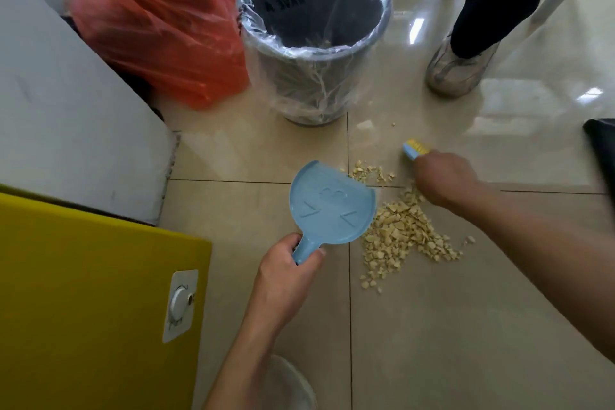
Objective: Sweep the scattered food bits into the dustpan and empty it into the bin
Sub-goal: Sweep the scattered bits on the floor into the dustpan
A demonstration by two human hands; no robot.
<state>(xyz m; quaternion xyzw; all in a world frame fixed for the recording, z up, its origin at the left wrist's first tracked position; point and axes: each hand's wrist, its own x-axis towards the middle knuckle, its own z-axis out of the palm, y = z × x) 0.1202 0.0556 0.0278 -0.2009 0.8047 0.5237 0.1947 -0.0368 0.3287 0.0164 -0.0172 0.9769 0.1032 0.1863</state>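
Gripping dustpan [332,210], lip edge touching food bits [404,236]; brush [415,148] beyond.

Indoor room, home or office unclear: glossy tiled floor [432,343], plastic-lined bin [299,86], yellow cabinet [83,293].

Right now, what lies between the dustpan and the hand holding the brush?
In the head view, pale food bits on the floor lie between the dustpan and the right hand gripping the brush; nothing else.
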